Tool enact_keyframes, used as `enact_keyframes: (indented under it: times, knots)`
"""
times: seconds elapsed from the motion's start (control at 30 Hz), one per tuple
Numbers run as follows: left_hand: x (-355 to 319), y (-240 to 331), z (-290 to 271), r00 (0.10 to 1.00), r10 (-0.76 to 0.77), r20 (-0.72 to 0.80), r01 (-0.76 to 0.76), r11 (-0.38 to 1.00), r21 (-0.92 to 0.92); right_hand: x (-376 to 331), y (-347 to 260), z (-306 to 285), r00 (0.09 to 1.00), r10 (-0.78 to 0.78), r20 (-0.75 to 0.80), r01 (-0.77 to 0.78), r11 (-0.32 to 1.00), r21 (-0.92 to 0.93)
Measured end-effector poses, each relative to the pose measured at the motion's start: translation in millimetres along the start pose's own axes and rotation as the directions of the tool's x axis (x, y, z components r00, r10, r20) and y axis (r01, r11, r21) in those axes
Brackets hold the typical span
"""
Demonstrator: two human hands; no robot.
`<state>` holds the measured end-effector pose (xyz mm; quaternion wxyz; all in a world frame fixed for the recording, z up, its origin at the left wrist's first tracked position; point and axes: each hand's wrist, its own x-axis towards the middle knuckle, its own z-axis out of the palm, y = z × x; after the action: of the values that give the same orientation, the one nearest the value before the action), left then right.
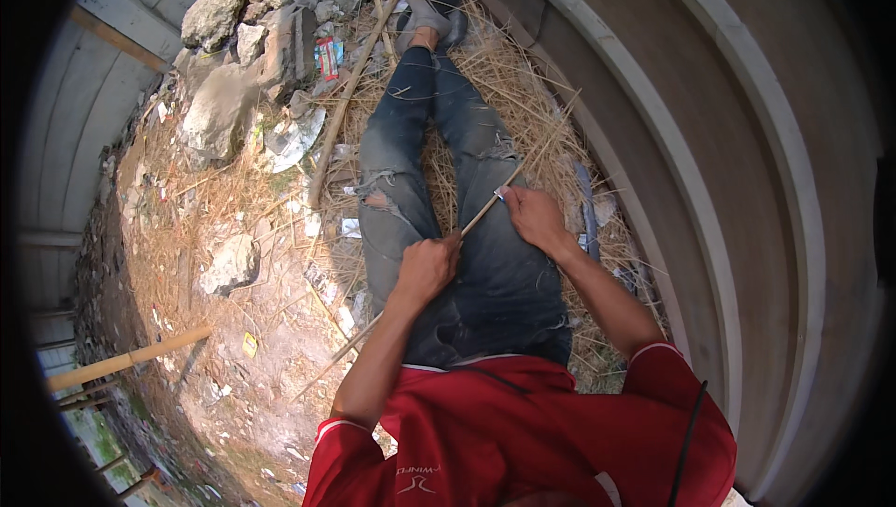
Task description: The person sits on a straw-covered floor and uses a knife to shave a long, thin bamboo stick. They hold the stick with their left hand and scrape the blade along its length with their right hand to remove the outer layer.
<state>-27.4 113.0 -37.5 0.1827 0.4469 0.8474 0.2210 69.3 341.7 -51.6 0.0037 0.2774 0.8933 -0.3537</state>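
Note:
A long, thin tan stalk (481,213) slants across my thighs, from below my left forearm up to the straw on the right. My left hand (431,264) is closed around it over the middle of my lap. Farther up the same stalk, my right hand (536,215) is closed in a pinch over my right thigh. Between its thumb and finger shows a small, shiny, pale piece (500,192) touching the stalk. It looks like a short blade, but most of it is hidden. My legs lie outstretched in torn dark trousers (401,152).
Loose straw (541,115) lies under and beside my legs, close to a ribbed wall (672,115) on the right. A thicker stick (341,124) lies left of my legs. Rocks (219,105) and litter are farther left. A bamboo pole (131,358) juts in at lower left.

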Motion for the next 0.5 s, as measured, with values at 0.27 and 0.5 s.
enact_keyframes:
  times: [0.27, 0.5]
  knots:
    - [35, 16, 15, 0.999, 0.019, -0.03, -0.019, 1.0, -0.004, 14, 31, 12, 0.997, -0.032, 0.073, 0.013, 0.97, 0.244]
    - [34, 21, 9, 0.996, -0.038, -0.085, 0.036, 0.999, -0.02, 15, 19, 4, 0.98, 0.104, 0.171, -0.164, 0.906, 0.39]
